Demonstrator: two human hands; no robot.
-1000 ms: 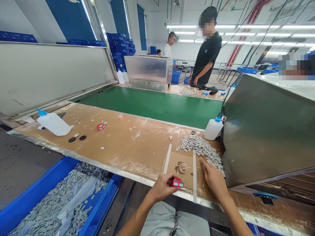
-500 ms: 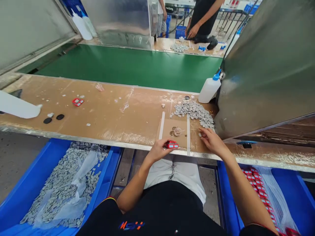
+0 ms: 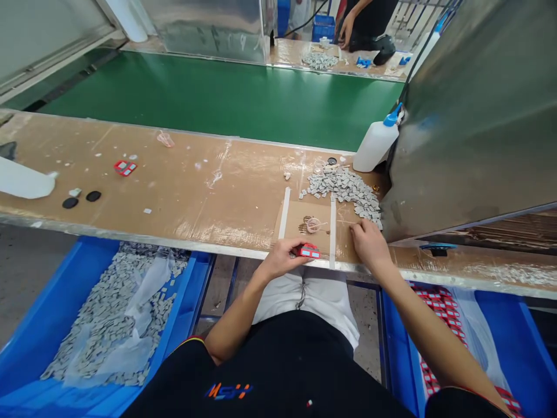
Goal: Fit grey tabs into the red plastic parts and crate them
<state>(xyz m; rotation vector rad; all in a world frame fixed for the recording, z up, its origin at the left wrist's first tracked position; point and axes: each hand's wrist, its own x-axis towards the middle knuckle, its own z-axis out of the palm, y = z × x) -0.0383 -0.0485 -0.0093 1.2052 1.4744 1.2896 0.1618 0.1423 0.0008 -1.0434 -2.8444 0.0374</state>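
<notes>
My left hand (image 3: 281, 258), near the table's front edge, is closed on a small red plastic piece (image 3: 309, 251) with two pale window-like squares facing me. To its right, my right hand (image 3: 369, 244) is closed, its fingertips pinching a thin pale stick (image 3: 346, 221) that points left. Between and beyond the hands lies a small round clear dish (image 3: 312, 225) with another thin stick across it, on a taped cardboard patch (image 3: 298, 210). Just past my right fingers spreads a heap of small grey tiles (image 3: 348, 188).
A white bottle with a blue cap (image 3: 376, 145) stands behind the heap, beside a metal panel (image 3: 470, 128). Another red piece (image 3: 125, 168) and black discs (image 3: 93, 196) lie left. A green belt (image 3: 217, 93) runs behind. Blue bins (image 3: 183, 313) flank me; a co-worker's hand (image 3: 347, 29) shows beyond.
My right fingers have closed together and now hold a thin stick; the small grey tile near them earlier is out of sight. My left hand still holds the red piece. The view has tilted down.
</notes>
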